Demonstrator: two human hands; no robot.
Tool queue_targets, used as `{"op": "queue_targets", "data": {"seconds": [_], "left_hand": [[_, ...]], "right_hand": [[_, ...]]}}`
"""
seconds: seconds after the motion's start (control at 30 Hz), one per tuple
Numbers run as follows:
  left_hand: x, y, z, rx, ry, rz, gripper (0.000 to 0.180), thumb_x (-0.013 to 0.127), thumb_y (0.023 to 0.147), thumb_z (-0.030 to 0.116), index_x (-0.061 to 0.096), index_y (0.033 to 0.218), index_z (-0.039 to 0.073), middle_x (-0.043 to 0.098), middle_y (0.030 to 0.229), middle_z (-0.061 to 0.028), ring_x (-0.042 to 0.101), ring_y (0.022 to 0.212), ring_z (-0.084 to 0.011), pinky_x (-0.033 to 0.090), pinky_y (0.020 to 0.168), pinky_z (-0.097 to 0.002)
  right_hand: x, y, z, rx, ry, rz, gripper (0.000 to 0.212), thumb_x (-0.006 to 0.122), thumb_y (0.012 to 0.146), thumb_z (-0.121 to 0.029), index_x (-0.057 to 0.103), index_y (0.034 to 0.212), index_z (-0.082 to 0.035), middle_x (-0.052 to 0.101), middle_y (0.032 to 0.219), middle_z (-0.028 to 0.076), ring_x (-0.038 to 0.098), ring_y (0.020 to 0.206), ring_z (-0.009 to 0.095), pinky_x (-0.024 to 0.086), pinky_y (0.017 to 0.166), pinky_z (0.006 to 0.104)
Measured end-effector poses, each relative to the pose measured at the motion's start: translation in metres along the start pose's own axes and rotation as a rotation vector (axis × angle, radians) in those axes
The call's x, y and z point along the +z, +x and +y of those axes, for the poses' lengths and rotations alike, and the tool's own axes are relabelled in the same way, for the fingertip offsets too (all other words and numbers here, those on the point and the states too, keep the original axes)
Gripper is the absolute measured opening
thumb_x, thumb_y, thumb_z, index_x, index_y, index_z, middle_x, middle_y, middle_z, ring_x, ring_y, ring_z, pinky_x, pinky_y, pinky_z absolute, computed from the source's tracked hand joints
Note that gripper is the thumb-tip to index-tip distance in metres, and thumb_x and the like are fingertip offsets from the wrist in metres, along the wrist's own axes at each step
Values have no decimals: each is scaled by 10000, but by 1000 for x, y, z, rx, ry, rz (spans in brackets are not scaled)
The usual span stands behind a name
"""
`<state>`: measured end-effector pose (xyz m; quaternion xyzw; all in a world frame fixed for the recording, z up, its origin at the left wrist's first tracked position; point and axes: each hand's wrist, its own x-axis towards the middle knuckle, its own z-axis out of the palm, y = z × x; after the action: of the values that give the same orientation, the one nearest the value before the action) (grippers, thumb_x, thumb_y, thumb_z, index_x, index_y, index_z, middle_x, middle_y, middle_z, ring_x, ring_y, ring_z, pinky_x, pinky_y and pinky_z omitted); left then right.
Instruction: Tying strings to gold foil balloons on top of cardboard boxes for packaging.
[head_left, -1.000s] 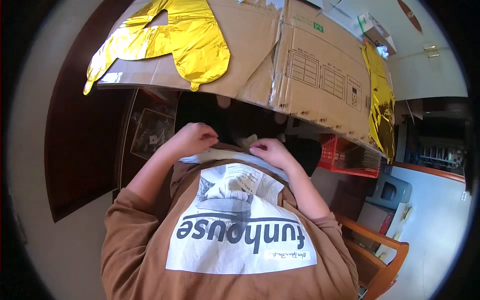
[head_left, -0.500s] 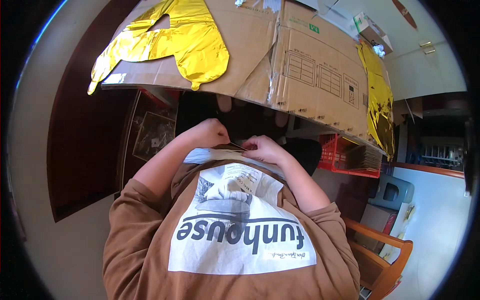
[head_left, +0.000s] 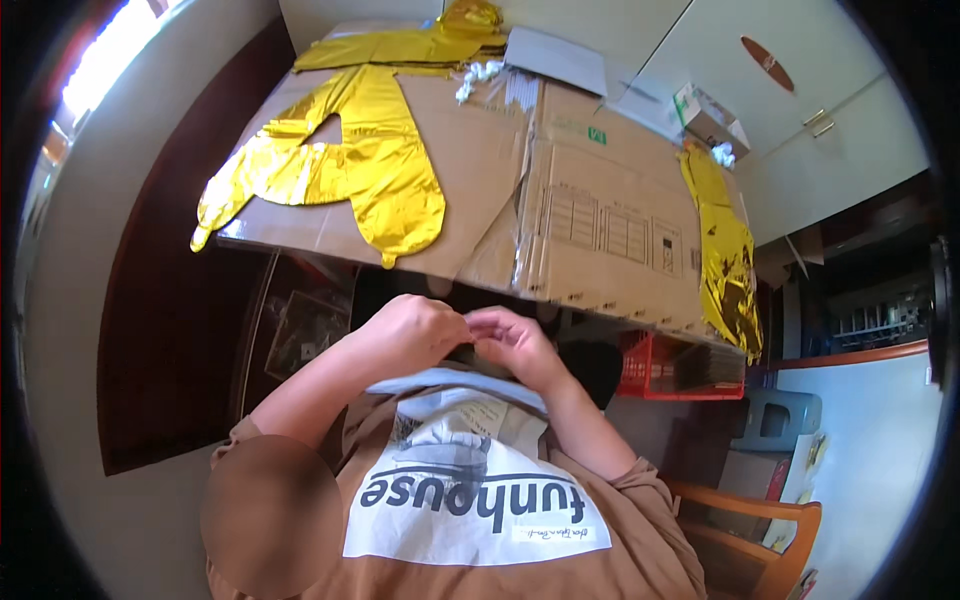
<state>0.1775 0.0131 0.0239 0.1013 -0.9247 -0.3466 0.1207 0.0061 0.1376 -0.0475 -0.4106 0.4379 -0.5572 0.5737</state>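
Observation:
In front of my waist, my left hand (head_left: 420, 328) is closed, its back and knuckles facing up. My right hand (head_left: 514, 346) meets it with thumb and fingers pinched together. Whatever lies between the fingertips is too small and hidden to make out. Just below the hands, a pale bundle (head_left: 445, 379) lies across my lap. Beyond them, a flat gold foil balloon (head_left: 395, 165) shaped like a letter lies on the cardboard-covered table (head_left: 480, 190), near its left front edge.
More gold foil (head_left: 385, 48) lies along the table's far left, and another gold foil sheet (head_left: 722, 250) hangs over its right edge. White clumps (head_left: 478, 78), a pale board (head_left: 556, 60) and a small box (head_left: 708, 116) sit at the back. A red crate (head_left: 660, 375) stands below; a wooden chair (head_left: 765, 515) is at right.
Both hands have risen off the pale bundle and drawn closer together. The thin thing seen between them earlier is now hidden. My view has tilted up, showing more of the table's far side.

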Motion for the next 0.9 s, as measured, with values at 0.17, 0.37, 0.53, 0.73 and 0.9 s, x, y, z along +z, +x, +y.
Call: {"op": "queue_targets", "data": {"seconds": [0.17,0.37,0.53,0.73,0.9], "left_hand": [[-58,13,44,218,-83,271,86,695,740,-3,668,817,26,614,710,-98,626,650,-278,496,562,-356],[-77,-8,29,-157,-463,-39,90,677,845,68,694,869,-16,666,764,-82,633,650,-169,493,601,-273],[-57,-1,52,-23,-1493,464,170,604,924,105,684,918,-45,650,759,-69,580,669,-96,470,630,-242],[-24,-2,19,376,45,367,208,701,734,-11,673,934,36,621,775,-84,602,696,-247,477,608,-331],[-64,-9,54,258,-1144,313,119,603,862,-14,702,927,-31,623,684,-81,591,645,-151,461,608,-281]], "right_hand": [[53,2,-50,7,605,-329,384,509,979,-358,557,1166,-26,634,978,75,592,952,156,452,879,328],[23,8,-124,-228,-557,-8,214,556,958,-212,625,897,-20,577,728,25,516,663,101,418,618,236],[38,8,-111,-397,-672,-89,72,590,893,-87,612,882,-19,598,755,103,615,689,247,489,642,323],[43,2,-179,-746,-1127,2,89,650,821,-110,577,811,-61,561,690,99,579,597,282,475,544,381],[38,7,-129,-538,-842,-255,28,627,816,-58,606,800,-49,590,733,107,605,673,294,491,614,377]]}}
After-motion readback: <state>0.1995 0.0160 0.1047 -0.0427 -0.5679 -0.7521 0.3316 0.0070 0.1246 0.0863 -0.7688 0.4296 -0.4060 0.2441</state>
